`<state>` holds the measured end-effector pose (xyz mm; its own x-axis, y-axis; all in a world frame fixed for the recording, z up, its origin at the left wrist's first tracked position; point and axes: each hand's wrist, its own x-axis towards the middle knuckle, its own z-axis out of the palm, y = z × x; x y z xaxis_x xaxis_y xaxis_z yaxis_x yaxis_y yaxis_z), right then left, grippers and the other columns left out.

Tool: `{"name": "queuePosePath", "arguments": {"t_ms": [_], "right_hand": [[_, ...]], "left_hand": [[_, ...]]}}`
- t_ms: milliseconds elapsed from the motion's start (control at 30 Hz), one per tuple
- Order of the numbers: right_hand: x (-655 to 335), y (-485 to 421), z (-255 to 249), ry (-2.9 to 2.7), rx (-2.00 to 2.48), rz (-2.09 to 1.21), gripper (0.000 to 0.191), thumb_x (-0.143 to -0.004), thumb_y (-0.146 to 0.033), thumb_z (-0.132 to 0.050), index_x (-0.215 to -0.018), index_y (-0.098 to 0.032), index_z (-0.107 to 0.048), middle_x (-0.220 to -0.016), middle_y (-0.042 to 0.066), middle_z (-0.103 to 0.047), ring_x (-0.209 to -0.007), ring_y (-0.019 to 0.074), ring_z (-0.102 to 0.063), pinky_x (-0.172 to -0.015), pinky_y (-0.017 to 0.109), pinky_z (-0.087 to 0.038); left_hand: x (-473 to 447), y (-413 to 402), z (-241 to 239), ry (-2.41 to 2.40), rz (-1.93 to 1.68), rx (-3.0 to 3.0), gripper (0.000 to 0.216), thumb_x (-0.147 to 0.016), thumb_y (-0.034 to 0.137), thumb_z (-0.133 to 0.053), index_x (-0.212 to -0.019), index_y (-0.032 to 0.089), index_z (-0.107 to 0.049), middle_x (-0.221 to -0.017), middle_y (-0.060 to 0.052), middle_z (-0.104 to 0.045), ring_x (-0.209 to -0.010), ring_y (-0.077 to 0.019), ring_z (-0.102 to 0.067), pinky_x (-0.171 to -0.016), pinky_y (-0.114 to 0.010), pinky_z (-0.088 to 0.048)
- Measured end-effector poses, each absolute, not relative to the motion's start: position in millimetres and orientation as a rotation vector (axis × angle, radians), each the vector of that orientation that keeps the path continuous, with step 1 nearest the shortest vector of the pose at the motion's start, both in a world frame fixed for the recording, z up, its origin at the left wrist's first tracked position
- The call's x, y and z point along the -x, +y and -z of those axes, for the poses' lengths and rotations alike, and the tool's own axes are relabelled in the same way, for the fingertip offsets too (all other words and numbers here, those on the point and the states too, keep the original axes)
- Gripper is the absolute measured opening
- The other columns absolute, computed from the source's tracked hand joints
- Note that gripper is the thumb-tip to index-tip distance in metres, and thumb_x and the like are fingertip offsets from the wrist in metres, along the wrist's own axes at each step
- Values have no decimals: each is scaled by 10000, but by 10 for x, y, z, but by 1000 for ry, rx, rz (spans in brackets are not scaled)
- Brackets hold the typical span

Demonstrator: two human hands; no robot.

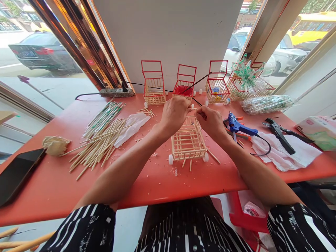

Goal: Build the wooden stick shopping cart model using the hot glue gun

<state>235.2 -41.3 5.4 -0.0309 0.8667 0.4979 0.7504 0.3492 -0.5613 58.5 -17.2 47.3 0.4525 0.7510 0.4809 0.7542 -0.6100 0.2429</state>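
Observation:
A small shopping cart point(187, 147) of pale wooden sticks with white wheels stands before me on the red table. Over its far end both my hands are closed in a pinch. Fingertips of my left hand point(176, 113) and my right hand point(212, 121) nearly meet at a short, thin wooden stick point(193, 109), mostly hidden by the fingers. Whether this stick touches the cart I cannot tell. To the right of my right hand lies a blue glue gun point(238, 126) with its cable. Loose stick pieces point(213, 155) lie beside and under the cart.
Red-trimmed carts point(154, 89) line the wall; a red container point(183, 90) with a dark rod sits in one. Wooden sticks point(97, 147) and wrapped sticks point(103, 117) are left. Black-handled cutters point(280, 134) rest on white cloth point(296, 152). A phone point(19, 175) lies far left.

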Motion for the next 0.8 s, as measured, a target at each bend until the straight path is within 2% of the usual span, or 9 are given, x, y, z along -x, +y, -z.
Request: {"name": "queuePosePath", "arguments": {"t_ms": [800], "right_hand": [[-2337,-428,-57,-1799,1435,-173,112,-866,-181,-583,-762,-221,-580,-717,5,-660,-642,147,-510,-679,289,-379]], "left_hand": [[-595,-234,-512,-1485,848,2639,169,-989,170,-668,-890,173,-805,-976,-107,-823,-938,-270,-753,-789,-367,-511]]}}
